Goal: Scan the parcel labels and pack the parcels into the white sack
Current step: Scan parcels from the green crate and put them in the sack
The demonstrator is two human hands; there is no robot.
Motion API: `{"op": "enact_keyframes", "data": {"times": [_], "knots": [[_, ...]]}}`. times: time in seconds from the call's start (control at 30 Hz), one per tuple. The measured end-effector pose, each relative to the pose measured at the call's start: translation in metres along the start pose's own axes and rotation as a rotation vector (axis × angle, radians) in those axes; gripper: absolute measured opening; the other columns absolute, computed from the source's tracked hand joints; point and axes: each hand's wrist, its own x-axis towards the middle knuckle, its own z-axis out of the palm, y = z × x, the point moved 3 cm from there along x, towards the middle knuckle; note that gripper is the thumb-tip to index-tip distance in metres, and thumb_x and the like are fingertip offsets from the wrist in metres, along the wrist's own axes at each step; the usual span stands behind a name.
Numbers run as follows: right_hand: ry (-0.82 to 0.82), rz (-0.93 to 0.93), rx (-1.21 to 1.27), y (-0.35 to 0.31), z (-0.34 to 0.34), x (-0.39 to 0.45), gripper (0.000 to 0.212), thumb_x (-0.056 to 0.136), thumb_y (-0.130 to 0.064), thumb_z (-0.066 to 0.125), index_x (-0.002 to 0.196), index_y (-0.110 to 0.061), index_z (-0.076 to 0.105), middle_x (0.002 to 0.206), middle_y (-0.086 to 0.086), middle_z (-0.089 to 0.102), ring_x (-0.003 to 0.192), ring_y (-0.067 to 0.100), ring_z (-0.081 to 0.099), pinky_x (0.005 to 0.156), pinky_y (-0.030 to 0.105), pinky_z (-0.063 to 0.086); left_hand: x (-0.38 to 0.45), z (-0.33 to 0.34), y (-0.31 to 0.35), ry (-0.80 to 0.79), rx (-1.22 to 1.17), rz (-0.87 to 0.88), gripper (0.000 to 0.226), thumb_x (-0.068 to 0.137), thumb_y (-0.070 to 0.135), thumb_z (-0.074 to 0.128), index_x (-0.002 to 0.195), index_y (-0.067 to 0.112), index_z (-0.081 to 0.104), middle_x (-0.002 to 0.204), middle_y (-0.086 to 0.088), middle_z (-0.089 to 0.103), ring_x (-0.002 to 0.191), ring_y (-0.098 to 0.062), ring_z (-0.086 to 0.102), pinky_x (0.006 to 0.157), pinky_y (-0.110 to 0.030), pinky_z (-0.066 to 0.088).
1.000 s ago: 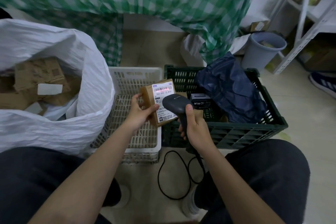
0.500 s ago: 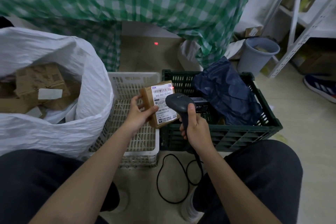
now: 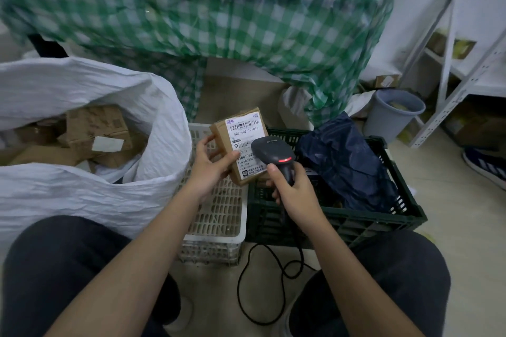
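Raised a little since half a second ago: small cardboard parcel [image 3: 237, 145], now tipped back so the white label [image 3: 246, 142] faces up toward the camera, barcode at the top. Also lifted: black handheld scanner [image 3: 273, 152], its head now overlapping the label's lower right corner, a red light glowing on its back. Held above the seam between the white slatted crate [image 3: 219, 213] and the dark green crate [image 3: 342, 221], parcel in the left hand [image 3: 212, 169], thumb across the label's left edge, fingers curled behind the box. Right hand [image 3: 293, 191] wrapped around the scanner's handle, thumb up along its neck; black cable [image 3: 262, 276] looping down to the floor between the knees. Both grips closed, one on the parcel, one on the scanner. Open white sack [image 3: 82, 194] at far left, just beside the white crate, with several brown cardboard boxes [image 3: 95, 131] already inside. Crumpled dark blue plastic bag [image 3: 345, 167] lying in the green crate. Behind, a green checked cloth [image 3: 219, 22] draped over a tabletop, a grey bin [image 3: 391, 115] and white metal shelving [image 3: 465, 63] at right, and a dark shoe [image 3: 484, 164] at the right edge.
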Motion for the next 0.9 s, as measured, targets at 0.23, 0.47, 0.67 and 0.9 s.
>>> {"op": "enact_keyframes", "data": {"times": [0.23, 0.47, 0.67, 0.9], "knots": [[0.027, -0.132, 0.001, -0.048, 0.021, 0.016, 0.057, 0.076, -0.076, 0.051, 0.113, -0.034, 0.054, 0.108, -0.003, 0.068, 0.100, 0.016, 0.064, 0.092, 0.045, 0.052, -0.013, -0.031, 0.059, 0.107, -0.087, 0.169, 0.064, 0.084, 0.012, 0.072, 0.133, 0.029, 0.034, 0.126, -0.004, 0.055, 0.110, -0.018, 0.061, 0.070, -0.028, 0.058], [-0.013, -0.162, 0.082, -0.082, 0.076, 0.042, 0.027, 0.091, -0.053, 0.055, 0.108, -0.032, 0.052, 0.095, 0.001, 0.070, 0.088, 0.015, 0.067, 0.091, 0.047, 0.053, -0.030, -0.119, 0.105, 0.292, 0.008, 0.287, 0.070, 0.079, 0.019, 0.077, 0.135, 0.032, 0.035, 0.130, 0.000, 0.055, 0.115, -0.016, 0.059, 0.088, -0.041, 0.055], [-0.099, -0.152, 0.074, -0.087, 0.123, 0.055, 0.033, 0.093, -0.048, 0.054, 0.113, -0.022, 0.052, 0.103, 0.008, 0.067, 0.088, 0.019, 0.065, 0.085, 0.041, 0.051, -0.039, -0.208, 0.148, 0.501, 0.263, 0.424, 0.073, 0.075, 0.025, 0.081, 0.135, 0.030, 0.040, 0.123, 0.005, 0.060, 0.106, -0.003, 0.060, 0.095, -0.037, 0.052], [-0.107, -0.123, 0.099, -0.106, 0.175, 0.084, 0.032, 0.093, -0.046, 0.058, 0.104, -0.017, 0.051, 0.091, 0.009, 0.065, 0.073, 0.015, 0.060, 0.068, 0.032, 0.049, -0.023, -0.289, 0.175, 0.680, 0.938, 0.410, 0.076, 0.078, 0.047, 0.072, 0.142, 0.034, 0.034, 0.143, -0.003, 0.045, 0.127, -0.023, 0.045, 0.100, -0.047, 0.045]]}}
